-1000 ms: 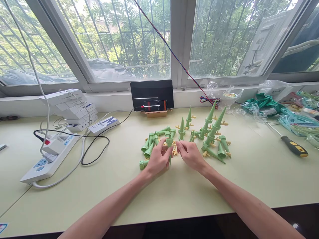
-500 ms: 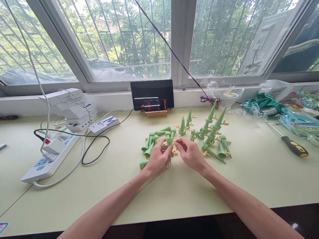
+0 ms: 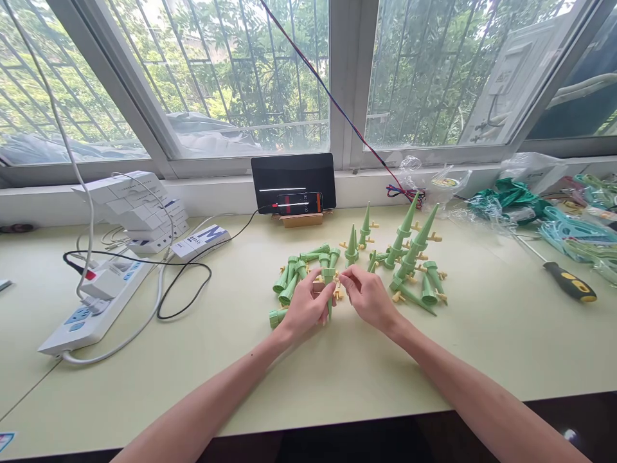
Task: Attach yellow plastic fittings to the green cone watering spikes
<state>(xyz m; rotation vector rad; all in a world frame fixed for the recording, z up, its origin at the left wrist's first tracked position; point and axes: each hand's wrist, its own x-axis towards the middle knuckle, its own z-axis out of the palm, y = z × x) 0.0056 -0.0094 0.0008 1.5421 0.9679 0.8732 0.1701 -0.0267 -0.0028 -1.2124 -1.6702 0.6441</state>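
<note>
My left hand (image 3: 306,301) is closed around a green plastic plant watering spike (image 3: 328,273), its pointed end down and its wide cap up. From the side of the cap sticks a small yellow valve (image 3: 336,278), which the pinched fingertips of my right hand (image 3: 369,296) hold; the fingers partly cover it. Left of and behind my left hand lies a loose pile of green spikes (image 3: 292,275). Beyond my right hand, several spikes with yellow valves stand point up, among them a tall stacked one (image 3: 411,255). Other spikes (image 3: 429,290) lie beside these.
A phone (image 3: 299,204) leans against a dark tablet (image 3: 293,173) at the window. On the left are a power strip (image 3: 103,315), cables and stacked white boxes (image 3: 144,209). A screwdriver (image 3: 569,281) and plastic-wrapped bundles (image 3: 569,235) lie on the right.
My right fingertips have shifted very slightly right at the valve. The left hand and its spike stay in place.
</note>
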